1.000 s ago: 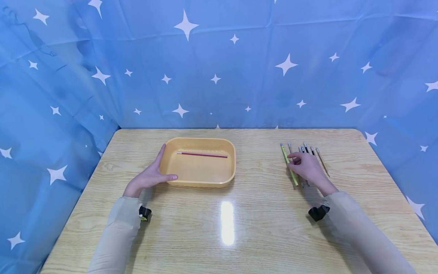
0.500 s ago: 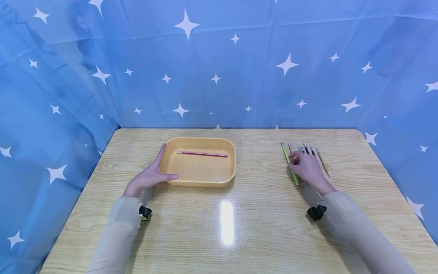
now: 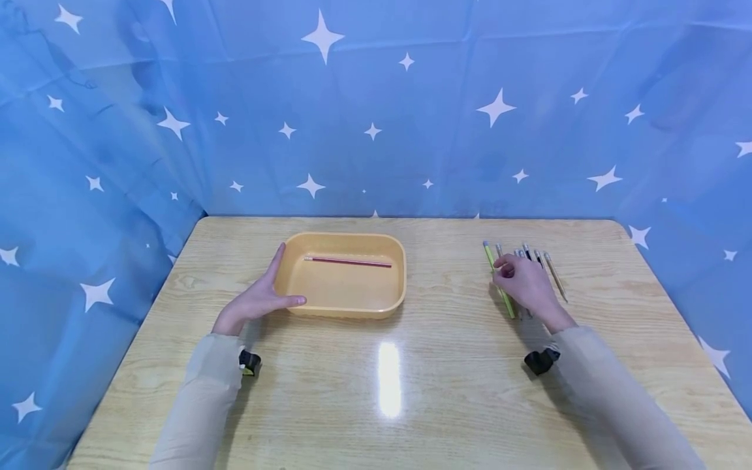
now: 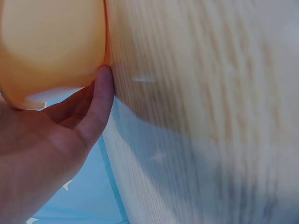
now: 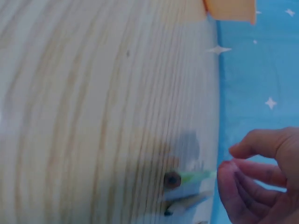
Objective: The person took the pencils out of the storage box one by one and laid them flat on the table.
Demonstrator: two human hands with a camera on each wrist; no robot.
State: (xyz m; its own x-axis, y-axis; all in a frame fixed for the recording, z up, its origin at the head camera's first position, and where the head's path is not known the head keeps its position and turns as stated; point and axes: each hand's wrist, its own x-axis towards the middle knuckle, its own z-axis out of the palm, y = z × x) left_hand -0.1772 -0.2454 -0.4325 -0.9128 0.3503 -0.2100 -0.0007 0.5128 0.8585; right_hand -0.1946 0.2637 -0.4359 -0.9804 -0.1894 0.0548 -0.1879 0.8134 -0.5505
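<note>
My left hand grips the left end of a yellow-orange plastic tray, with the thumb along its front side and the fingers at its left wall. Inside lies one dark red pencil. On the right, my right hand pinches a bright green pencil between thumb and fingers, above several other pencils. From the right wrist, the green pencil shows its blunt near end, with my fingertips at its far part. The left wrist view shows fingers low against the tray wall.
Several more pencils lie fanned out under and beside the right hand, including a wooden-coloured pencil at the far right. The light wood table ends at a blue star-patterned curtain behind and at both sides.
The head view has tilted slightly. My right wrist has shifted a little to the left, while its fingers stay at the green pencil. Left hand and tray keep their place.
</note>
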